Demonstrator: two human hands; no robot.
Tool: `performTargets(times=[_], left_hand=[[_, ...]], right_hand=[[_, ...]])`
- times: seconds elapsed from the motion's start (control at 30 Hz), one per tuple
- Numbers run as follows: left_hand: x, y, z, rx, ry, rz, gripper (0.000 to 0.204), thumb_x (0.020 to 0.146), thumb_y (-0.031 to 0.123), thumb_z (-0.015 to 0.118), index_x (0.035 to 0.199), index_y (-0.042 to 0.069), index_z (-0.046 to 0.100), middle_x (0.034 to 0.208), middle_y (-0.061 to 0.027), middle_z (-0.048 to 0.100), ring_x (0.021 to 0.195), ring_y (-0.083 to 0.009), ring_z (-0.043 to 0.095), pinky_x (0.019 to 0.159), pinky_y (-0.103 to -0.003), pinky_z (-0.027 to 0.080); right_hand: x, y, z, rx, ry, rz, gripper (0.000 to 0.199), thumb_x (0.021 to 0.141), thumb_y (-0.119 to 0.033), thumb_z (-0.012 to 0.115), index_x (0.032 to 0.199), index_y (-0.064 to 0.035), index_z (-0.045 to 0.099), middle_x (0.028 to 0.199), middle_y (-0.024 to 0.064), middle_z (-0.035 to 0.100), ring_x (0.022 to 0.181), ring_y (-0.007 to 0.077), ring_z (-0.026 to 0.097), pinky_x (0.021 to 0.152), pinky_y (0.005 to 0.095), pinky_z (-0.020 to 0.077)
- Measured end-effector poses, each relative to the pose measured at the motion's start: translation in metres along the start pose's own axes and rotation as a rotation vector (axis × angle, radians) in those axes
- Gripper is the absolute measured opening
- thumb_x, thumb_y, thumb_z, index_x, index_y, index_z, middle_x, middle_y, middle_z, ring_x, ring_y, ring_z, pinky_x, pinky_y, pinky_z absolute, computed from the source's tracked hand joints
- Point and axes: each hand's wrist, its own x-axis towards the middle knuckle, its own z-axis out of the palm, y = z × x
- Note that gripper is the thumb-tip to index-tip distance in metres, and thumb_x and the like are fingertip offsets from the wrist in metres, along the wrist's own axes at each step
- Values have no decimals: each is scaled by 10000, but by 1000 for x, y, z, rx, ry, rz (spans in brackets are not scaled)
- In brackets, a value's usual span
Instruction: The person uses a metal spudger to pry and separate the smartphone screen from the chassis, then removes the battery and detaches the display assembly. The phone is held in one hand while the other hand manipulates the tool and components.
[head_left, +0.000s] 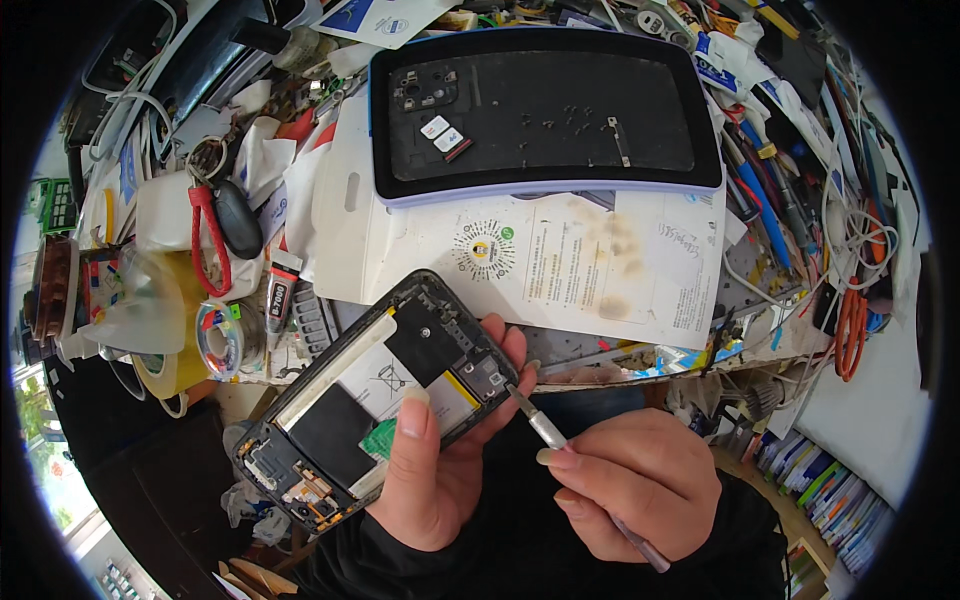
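Observation:
An opened smartphone lies tilted in my left hand, its back cover off. The battery, black sheets, a green patch and circuit parts at both ends show. My left thumb presses the near edge by the green patch, and the fingers wrap round behind the far edge. My right hand grips a craft knife with a slim silver handle between thumb and fingers. Its pointed tip meets the phone's right edge near the board at the upper end; whether it touches cannot be made out.
Beyond the phone, a purple-rimmed black tray bears several screws, small cards and a metal strip. It sits on a stained white printed sheet. Keys with a red strap, a glue tube and tape rolls crowd the left; cables and tools the right.

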Motion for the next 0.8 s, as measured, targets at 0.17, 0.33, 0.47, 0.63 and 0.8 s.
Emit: performTargets(times=[0.17,0.33,0.47,0.63,0.8], left_hand=[[0,0,4,31,14,13,710,1055,444,597,1574,5,391,1505,-217,554,1387,-354,575,1155,-486,508],[-1,-1,7,56,15,35,726,1044,458,613,1570,6,397,1506,-203,558,1387,-349,576,1152,-477,509],[-2,-2,8,68,30,34,743,1042,478,613,1573,8,390,1511,-197,554,1396,-348,568,1152,-470,506],[-2,-2,7,87,22,33,749,1047,491,600,1577,11,380,1515,-192,548,1405,-343,559,1151,-468,504],[-2,-3,2,146,-79,61,695,1125,466,424,1625,-1,303,1611,-215,444,1487,-347,465,1216,-480,442]], right_hand=[[-2,-5,-2,-101,-44,-14,295,793,-57,805,1077,16,766,903,135,748,689,255,723,593,331,555],[-4,-12,-1,-193,-55,-21,300,804,-79,824,1090,-3,772,945,119,741,730,261,733,626,325,569],[-6,-13,6,-213,22,-27,297,819,-102,837,1098,-17,777,948,110,737,735,261,735,633,315,569],[-7,-17,1,-245,-31,-23,295,824,-105,835,1098,-14,776,950,112,739,740,260,737,633,314,569],[-8,-16,2,-230,-24,-11,324,796,-92,843,1101,-10,774,951,114,741,738,265,737,634,319,570]])
